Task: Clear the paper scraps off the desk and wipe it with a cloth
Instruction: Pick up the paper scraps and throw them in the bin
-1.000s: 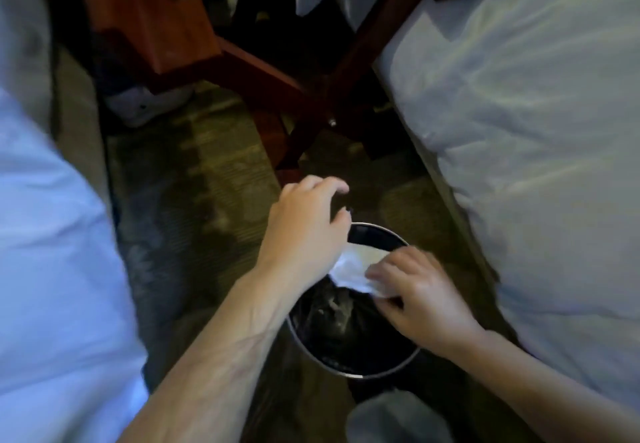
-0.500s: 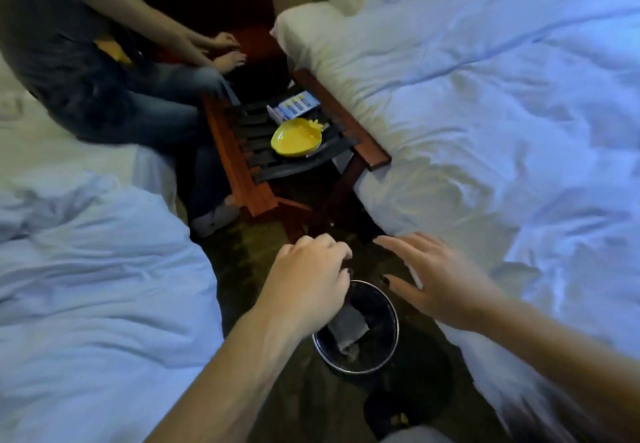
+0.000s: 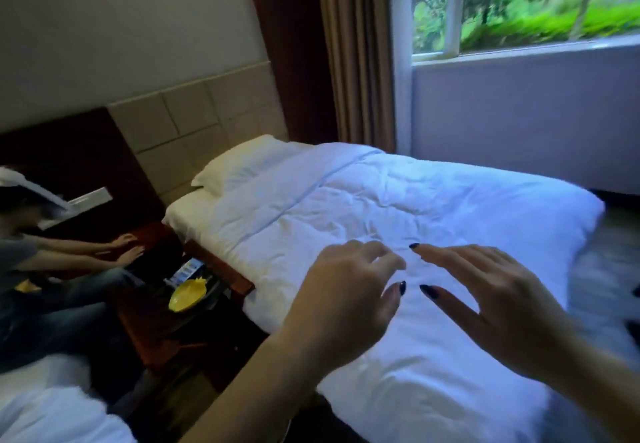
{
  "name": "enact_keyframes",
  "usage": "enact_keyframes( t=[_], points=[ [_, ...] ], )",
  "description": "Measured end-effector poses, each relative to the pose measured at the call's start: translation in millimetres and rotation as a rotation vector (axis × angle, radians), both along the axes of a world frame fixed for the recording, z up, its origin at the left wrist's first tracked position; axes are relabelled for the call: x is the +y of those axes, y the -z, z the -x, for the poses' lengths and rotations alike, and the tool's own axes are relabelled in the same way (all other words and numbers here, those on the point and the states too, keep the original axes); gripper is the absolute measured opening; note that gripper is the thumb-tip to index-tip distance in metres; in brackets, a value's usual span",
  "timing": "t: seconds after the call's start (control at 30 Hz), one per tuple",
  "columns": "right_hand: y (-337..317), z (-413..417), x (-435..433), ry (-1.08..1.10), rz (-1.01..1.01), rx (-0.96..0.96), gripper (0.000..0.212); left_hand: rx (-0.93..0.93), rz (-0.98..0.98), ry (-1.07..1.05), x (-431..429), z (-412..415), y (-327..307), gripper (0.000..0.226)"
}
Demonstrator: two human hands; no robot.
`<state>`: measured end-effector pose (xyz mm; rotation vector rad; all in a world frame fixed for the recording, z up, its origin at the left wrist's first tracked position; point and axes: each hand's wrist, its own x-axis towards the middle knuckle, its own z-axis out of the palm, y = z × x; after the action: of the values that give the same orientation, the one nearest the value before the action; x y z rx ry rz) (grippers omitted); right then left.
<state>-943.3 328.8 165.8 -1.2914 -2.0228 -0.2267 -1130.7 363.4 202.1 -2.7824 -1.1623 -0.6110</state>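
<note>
Only one view here: a wide-angle head cam, worn, facing forward and a bit down across the white bed (image 3: 398,207), with the window (image 3: 519,9) at far right. The left hand (image 3: 343,300) and right hand (image 3: 502,307) sit very near the lens, low in frame. The wooden table (image 3: 225,271) lands mid-left, farther off — another person (image 3: 52,269) is at the left edge. The window area is blurred.

The duvet (image 3: 398,214) and pillow (image 3: 239,162) are plain white, tinged blue. A bright yellow dish (image 3: 188,293) lies on the dark slats of the desk (image 3: 225,269), whose edges are reddish-brown wood. The curtain (image 3: 356,51) is tan with darker brown stripes. The wall tiles (image 3: 194,120) are beige. The left hand (image 3: 343,300) and right hand (image 3: 498,307) wear dark navy nail polish. A seated person's shirt (image 3: 14,252) is grey and their jeans (image 3: 52,304) are blue.
</note>
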Motion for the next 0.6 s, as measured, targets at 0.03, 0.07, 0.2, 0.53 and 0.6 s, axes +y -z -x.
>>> enact_keyframes(
  t=[0.03, 0.07, 0.2, 0.53, 0.6],
  points=[
    [-5.6, -34.8, -17.8, 0.059, -0.011, 0.010, 0.041, -0.015, -0.017, 0.043, -9.1, -39.3, -6.9, 0.031],
    [-10.7, -70.6, -36.9, 0.119, -0.018, 0.018, 0.041, -0.030, -0.031, 0.091, -18.7, -80.6, -11.8, 0.030],
    [-24.8, -211.2, -122.6, 0.326, 0.034, 0.035, 0.048, -0.096, 0.035, 0.329, -61.0, -244.4, -13.1, 0.027],
    [13.9, -481.0, -305.8, 0.946, 0.147, 0.241, 0.038, 0.020, 0.167, 0.905, -159.8, -592.2, 27.8, 0.032],
    [33.1, -525.4, -336.2, 1.070, 0.167, 0.311, 0.040, 0.090, 0.148, 1.014, -176.2, -659.7, 35.8, 0.034]
  ],
)
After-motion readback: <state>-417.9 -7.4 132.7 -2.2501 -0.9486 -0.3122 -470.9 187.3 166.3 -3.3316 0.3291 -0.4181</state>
